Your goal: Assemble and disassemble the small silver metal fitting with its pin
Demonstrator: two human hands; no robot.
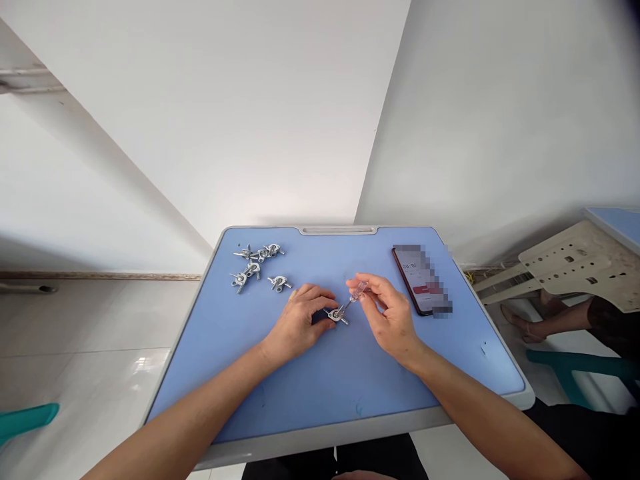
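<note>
Gleaming small silver metal fitting (336,315)

Both bare forearms reach in from the near edge and converge toward the middle. The left hand (300,320) lies palm down with fingers curled, thumb and fingertips pinched. The right hand (387,313) is raised slightly, fingers pinched together, wrist bent inward.

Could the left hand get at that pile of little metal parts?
Probably yes: the left hand rests on one metal fitting, and bare blue desk lies between it and the pile of metal fittings.
</note>
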